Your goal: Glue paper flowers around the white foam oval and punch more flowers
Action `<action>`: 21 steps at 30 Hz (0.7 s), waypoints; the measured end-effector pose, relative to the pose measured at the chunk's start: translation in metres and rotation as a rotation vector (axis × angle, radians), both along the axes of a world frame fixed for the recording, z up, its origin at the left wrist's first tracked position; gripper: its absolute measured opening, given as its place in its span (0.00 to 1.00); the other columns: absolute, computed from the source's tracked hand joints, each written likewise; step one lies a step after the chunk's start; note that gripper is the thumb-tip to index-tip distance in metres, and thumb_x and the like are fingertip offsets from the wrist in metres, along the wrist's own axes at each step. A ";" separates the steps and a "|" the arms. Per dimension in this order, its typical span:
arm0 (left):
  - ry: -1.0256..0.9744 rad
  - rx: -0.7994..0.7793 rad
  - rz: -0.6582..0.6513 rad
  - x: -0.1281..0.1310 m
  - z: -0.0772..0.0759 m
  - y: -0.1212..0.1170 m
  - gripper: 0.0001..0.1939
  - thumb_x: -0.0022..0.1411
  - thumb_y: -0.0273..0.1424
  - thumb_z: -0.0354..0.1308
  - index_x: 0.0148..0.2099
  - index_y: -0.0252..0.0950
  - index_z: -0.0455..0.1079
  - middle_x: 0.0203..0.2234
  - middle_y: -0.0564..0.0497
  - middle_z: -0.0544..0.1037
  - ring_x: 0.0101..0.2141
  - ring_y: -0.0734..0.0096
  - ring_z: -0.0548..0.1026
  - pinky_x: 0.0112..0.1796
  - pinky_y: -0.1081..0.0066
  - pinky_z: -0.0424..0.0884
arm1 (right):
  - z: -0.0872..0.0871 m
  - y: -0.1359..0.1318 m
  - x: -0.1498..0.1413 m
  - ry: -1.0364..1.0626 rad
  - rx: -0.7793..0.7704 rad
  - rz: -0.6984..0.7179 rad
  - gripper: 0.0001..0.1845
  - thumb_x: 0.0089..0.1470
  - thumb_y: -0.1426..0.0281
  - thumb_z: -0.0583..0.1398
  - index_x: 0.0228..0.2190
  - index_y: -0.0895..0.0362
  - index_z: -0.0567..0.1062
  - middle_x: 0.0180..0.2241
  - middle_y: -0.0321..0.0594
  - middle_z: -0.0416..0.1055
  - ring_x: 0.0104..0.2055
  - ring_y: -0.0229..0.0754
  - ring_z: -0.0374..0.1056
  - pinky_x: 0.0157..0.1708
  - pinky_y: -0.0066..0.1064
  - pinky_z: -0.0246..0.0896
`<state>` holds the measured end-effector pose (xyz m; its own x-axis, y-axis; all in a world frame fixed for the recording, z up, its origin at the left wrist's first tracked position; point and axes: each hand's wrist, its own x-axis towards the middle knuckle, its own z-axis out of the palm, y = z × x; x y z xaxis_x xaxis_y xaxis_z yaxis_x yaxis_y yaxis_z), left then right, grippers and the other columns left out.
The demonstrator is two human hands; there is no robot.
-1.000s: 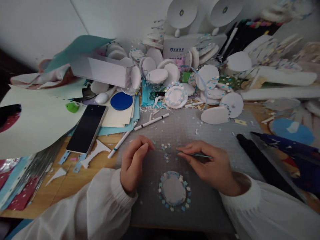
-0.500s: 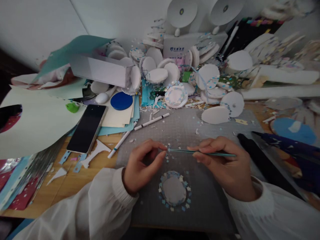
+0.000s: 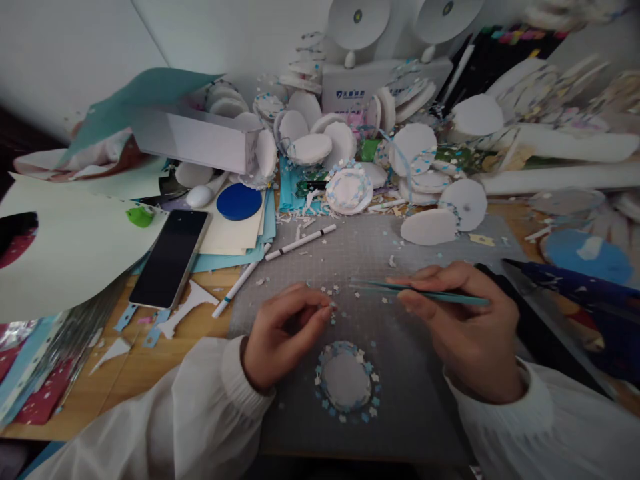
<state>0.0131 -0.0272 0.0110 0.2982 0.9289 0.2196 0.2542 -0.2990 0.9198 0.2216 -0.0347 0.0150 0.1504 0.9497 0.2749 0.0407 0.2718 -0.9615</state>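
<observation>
Pointing toward the left of the frame, a pair of slim teal tweezers (image 3: 447, 297) is gripped between the thumb and fingers of the right hand (image 3: 465, 317), right of centre, with its two tips parted. Left of centre, the left hand (image 3: 287, 330) is held with fingers curled and the tips of thumb and forefinger brought close together; whether a piece is pinched there cannot be told. Beside those fingertips, a loose cluster of tiny white and pale-blue star-shaped pieces (image 3: 330, 291) is scattered on a grey gridded cutting mat (image 3: 400, 427), near the tweezer tips. At the lower centre of the frame, a round pale disc (image 3: 347, 380) is set on the mat, ringed by white and blue stars and touched by neither hand. Two white pens with dark bands (image 3: 301, 242) are laid end to end at the mat's upper left edge. On the left of the frame, a dark-screened smartphone (image 3: 169, 259) is seen, and a flat round deep-blue disc (image 3: 239, 202) is rested on cream and light-blue sheets (image 3: 230, 235). Across the upper centre, many round white discs (image 3: 310, 150) are heaped, some edged with blue stars.
</observation>
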 end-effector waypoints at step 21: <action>0.035 0.051 -0.090 0.000 0.000 0.001 0.06 0.63 0.25 0.55 0.34 0.30 0.71 0.20 0.54 0.66 0.22 0.77 0.63 0.25 0.75 0.60 | 0.004 0.002 -0.002 -0.011 -0.186 0.159 0.08 0.44 0.73 0.67 0.23 0.52 0.73 0.24 0.32 0.73 0.29 0.38 0.75 0.26 0.24 0.70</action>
<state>0.0128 -0.0261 0.0109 0.3885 0.8858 0.2538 0.2560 -0.3683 0.8938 0.2196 -0.0332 0.0191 -0.0071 0.9956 0.0938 0.0221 0.0939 -0.9953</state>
